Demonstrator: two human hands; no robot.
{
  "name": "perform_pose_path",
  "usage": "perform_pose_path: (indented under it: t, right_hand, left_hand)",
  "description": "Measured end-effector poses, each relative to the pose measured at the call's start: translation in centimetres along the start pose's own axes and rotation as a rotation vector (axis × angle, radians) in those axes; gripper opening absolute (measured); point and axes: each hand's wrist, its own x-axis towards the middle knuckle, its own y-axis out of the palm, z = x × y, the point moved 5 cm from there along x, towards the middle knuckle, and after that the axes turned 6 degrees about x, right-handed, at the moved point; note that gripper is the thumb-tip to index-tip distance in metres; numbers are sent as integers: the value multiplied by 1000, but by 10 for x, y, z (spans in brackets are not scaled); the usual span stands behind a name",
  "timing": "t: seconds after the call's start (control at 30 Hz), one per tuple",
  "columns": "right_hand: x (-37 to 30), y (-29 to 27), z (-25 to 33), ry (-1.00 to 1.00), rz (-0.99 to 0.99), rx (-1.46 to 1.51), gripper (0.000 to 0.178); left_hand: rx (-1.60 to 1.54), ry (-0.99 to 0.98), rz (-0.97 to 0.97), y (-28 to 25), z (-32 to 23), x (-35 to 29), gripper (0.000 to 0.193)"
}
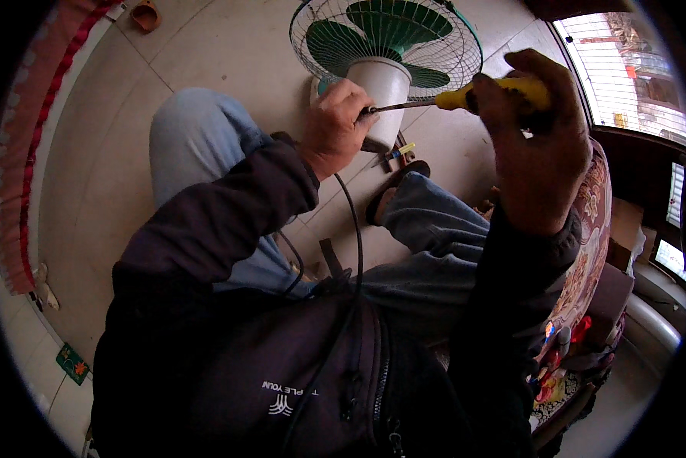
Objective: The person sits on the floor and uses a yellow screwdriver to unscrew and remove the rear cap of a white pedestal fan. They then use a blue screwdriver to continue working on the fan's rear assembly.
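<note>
My right hand (549,145) is closed round the yellow handle of a screwdriver (454,98). Its thin metal shaft points left and ends at the fingertips of my left hand (335,130). Those fingers are pinched together at a small dark piece by the screwdriver's tip, too small to name. Just behind them is the pale motor housing (381,85) of an electric fan (400,27) with green blades in a wire cage. The left hand covers part of the housing; whether it touches it I cannot tell. A dark cable (356,229) runs down from below that hand across my lap.
A second tool with a yellow handle (401,150) lies on the tiled floor (228,57) beside my sandalled foot (389,195). Flowered upholstery (591,206) stands close on my right. A red-edged cloth (41,153) hangs at the left, and an orange-brown object (145,15) lies far off.
</note>
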Motion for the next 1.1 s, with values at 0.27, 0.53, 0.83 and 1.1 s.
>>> perform_pose_path:
  t: [0.27,0.53,0.83,1.1]
  right_hand:
    - [-1,4,0,-78,-19,7,40]
    - [2,6,5,-157,29,52,41]
    - [4,1,16,-106,67,251,41]
    - [15,14,30,3,17,74,43]
  left_hand:
    - [-33,-13,3,-1,3,-1,21]
    - [-37,-4,-1,0,3,-2,22]
    - [-19,10,-1,-2,2,-2,22]
    - [-58,15,2,1,3,-2,22]
